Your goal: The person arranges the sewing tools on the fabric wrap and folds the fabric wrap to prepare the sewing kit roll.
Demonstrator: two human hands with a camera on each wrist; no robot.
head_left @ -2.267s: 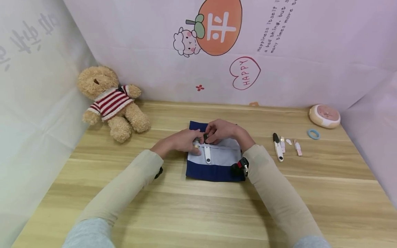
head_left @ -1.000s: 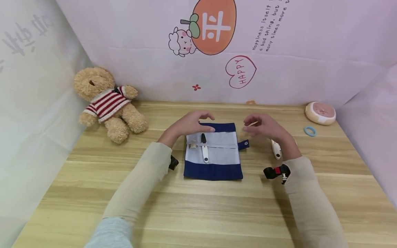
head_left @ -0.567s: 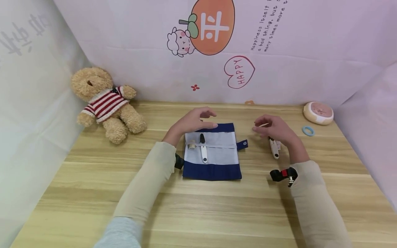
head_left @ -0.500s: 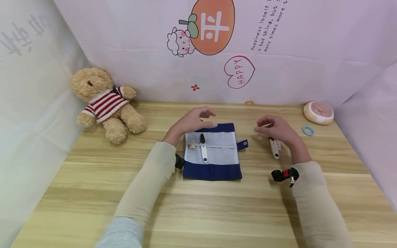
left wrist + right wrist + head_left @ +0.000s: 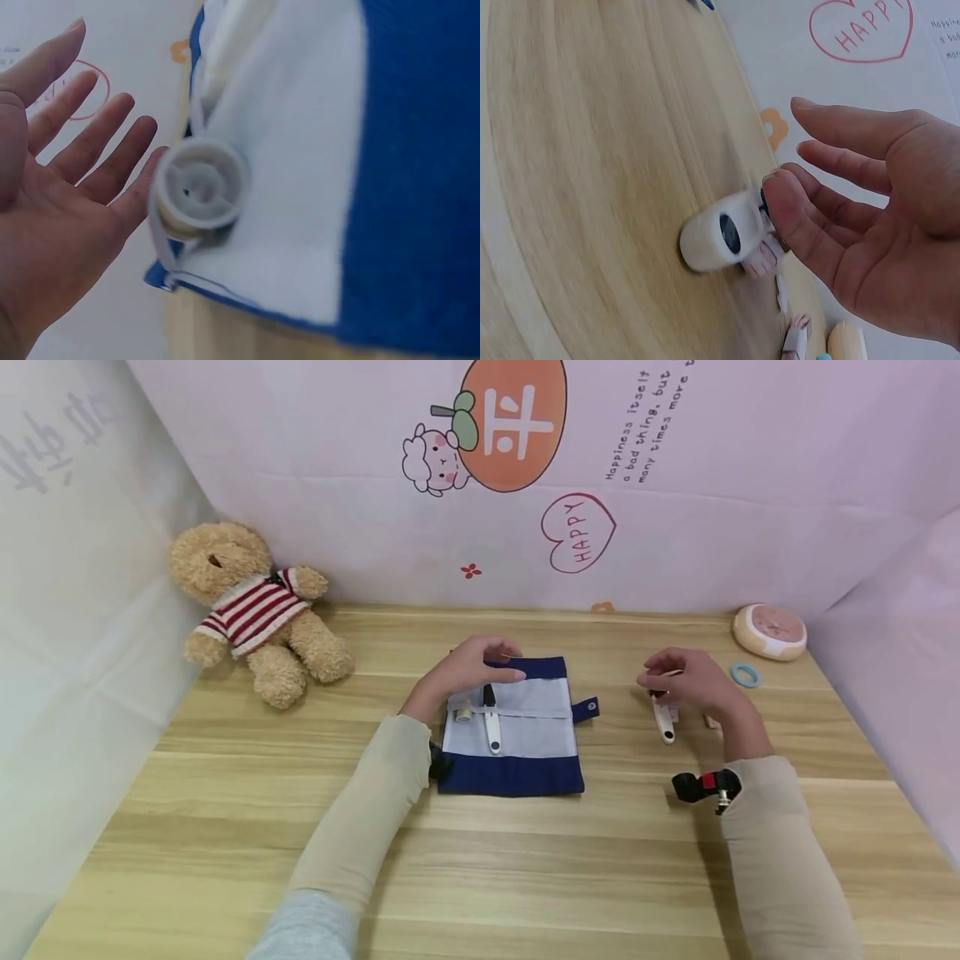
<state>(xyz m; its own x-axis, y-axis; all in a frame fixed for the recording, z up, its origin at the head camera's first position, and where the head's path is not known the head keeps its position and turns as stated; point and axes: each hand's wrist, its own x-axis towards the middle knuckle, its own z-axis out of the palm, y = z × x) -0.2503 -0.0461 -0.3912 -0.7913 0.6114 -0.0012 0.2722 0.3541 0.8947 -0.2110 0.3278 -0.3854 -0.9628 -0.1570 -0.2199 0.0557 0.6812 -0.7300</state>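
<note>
An unfolded navy-and-pale-grey fabric pouch (image 5: 536, 739) lies on the table. Its elastic band crosses over a thread spool (image 5: 462, 713) and a slim white tool with a black tip (image 5: 492, 731). My left hand (image 5: 468, 667) hovers over the pouch's upper left, fingers relaxed and holding nothing; the left wrist view shows its bare palm beside the spool (image 5: 202, 184). To the right, my right hand (image 5: 693, 679) hangs over a second white tool (image 5: 663, 722), hiding its dark end. Thumb and fingers are loosely bent around no visible object, and the tool (image 5: 712, 236) lies on the wood.
Small pink-and-white pieces (image 5: 799, 337) lie beside the second tool, partly hidden by my right hand. Farther right are a blue ring (image 5: 746, 675) and a round cream-and-pink object (image 5: 771, 632). A teddy bear (image 5: 258, 610) leans at the back left. A navy snap tab (image 5: 587, 709) sticks out from the pouch.
Both hands worked at the elastic band, then left the first white tool under it. My right hand has moved right to the second tool; my left has drawn back, recently lowering slightly.
</note>
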